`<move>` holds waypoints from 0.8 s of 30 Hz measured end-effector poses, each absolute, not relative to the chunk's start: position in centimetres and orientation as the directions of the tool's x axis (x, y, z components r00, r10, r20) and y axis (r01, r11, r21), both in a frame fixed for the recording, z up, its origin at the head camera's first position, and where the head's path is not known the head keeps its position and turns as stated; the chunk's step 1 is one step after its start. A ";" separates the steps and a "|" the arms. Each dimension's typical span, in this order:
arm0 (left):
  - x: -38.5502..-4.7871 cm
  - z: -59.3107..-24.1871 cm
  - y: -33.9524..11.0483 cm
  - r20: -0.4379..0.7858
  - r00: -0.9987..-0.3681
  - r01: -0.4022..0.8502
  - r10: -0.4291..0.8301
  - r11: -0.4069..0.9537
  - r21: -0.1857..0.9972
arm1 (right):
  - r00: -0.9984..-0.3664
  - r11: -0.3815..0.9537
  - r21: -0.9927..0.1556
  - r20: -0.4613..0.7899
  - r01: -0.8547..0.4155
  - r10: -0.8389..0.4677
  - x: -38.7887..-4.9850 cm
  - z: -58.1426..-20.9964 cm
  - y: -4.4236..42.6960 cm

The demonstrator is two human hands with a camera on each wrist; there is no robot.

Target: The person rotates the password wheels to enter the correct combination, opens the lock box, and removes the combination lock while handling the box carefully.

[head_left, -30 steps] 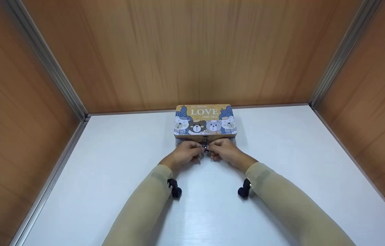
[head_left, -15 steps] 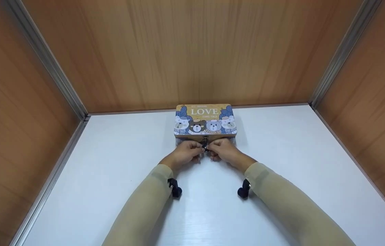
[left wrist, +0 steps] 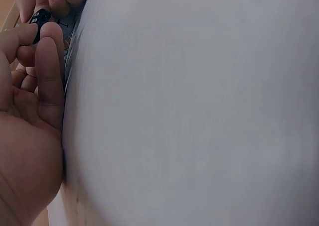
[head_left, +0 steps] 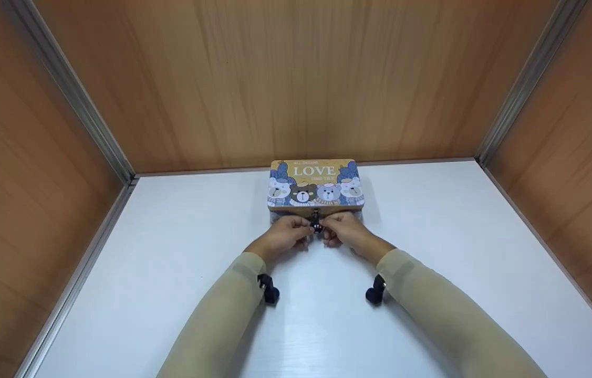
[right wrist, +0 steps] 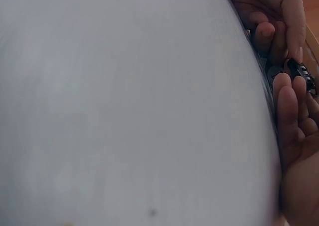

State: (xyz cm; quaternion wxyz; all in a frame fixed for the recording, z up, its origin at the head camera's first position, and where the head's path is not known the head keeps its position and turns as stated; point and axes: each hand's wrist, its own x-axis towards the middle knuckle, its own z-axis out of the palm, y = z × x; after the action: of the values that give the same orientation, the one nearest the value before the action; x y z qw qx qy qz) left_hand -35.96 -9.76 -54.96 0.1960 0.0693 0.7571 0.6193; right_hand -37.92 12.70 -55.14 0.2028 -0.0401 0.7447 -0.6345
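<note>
A lidded tin box (head_left: 315, 185) with cartoon bears and the word LOVE stands closed near the back wall. At its front clasp is a small black combination padlock (head_left: 317, 227), its number dials (left wrist: 39, 18) visible in the left wrist view. From the left, my left hand (head_left: 286, 234) pinches the padlock between thumb and fingers. My right hand (head_left: 349, 232) grips it from the other side, fingertips close to the dials. The right wrist view shows the padlock (right wrist: 301, 74) between both hands' fingertips. Fingers partly hide the clasp and the box's front.
A white tabletop (head_left: 201, 304) spreads around the box. Wood-grain panels enclose it at the back (head_left: 296, 84), left (head_left: 38, 173) and right (head_left: 574, 173), with metal strips in the corners. Black wrist cameras (head_left: 269, 290) hang below both sleeves.
The right fingertips have shifted slightly at the padlock, and a little more of its dark face shows between the hands. The box and the left hand stay in place.
</note>
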 end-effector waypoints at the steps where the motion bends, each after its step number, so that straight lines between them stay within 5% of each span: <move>1: -36.0 -55.0 -9.7 -0.210 -0.913 -0.138 0.349 0.219 0.966 | -0.914 0.186 -0.962 -0.253 0.202 -0.318 -37.9 -55.2 12.7; 24: -36.1 -54.7 -9.8 -0.229 -0.906 -0.155 0.357 0.225 0.962 | -0.918 0.211 -0.960 -0.243 0.182 -0.314 -38.1 -55.6 13.1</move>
State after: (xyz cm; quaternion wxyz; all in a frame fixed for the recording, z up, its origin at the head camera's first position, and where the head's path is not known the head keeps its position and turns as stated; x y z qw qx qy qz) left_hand -36.10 -9.75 -54.73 0.2066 0.0668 0.7549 0.6188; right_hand -38.07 13.07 -55.56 0.1980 -0.0440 0.7524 -0.6267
